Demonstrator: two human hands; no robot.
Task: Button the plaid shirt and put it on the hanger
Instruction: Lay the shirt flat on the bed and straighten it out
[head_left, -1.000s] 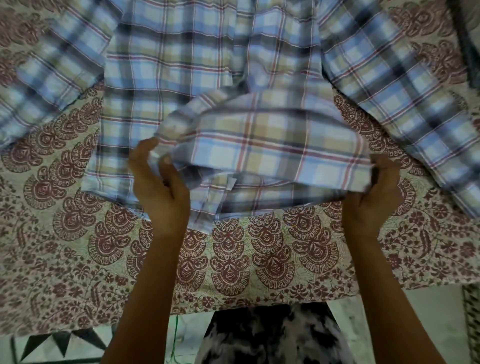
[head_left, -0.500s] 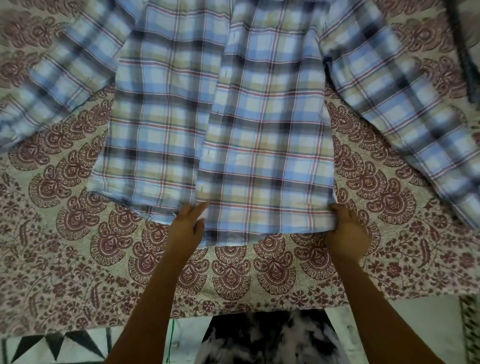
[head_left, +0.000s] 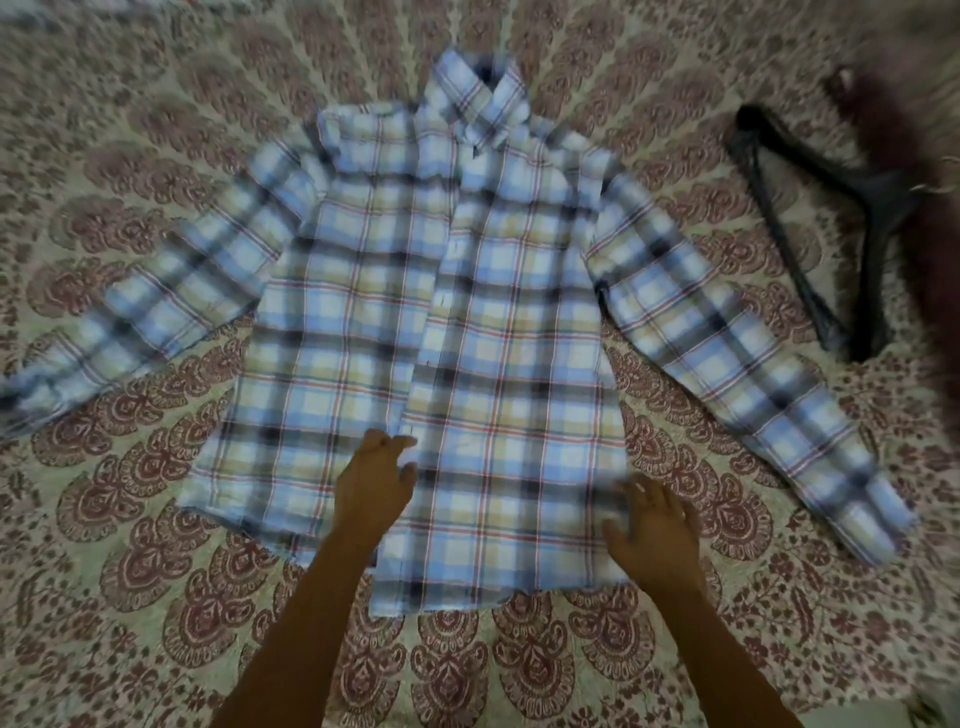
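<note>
The blue, yellow and red plaid shirt (head_left: 493, 322) lies flat and front-up on the patterned bedspread, sleeves spread out to both sides, collar at the far end. Its right front panel overlaps the left along the placket. My left hand (head_left: 376, 483) rests on the lower placket, fingertips pinching the panel's edge. My right hand (head_left: 652, 525) hovers with fingers spread over the shirt's lower right hem, holding nothing. A black hanger (head_left: 852, 208) lies on the bedspread to the right of the shirt, past the right sleeve.
The maroon-and-cream printed bedspread (head_left: 156, 571) covers the whole surface. A dark reddish blurred shape (head_left: 914, 171) sits at the right edge beside the hanger. The bed's near edge shows at the bottom right corner.
The lifted front panel has been laid flat over the other. My right hand let go of the hem and opened. My view has pulled back, showing the whole shirt and hanger.
</note>
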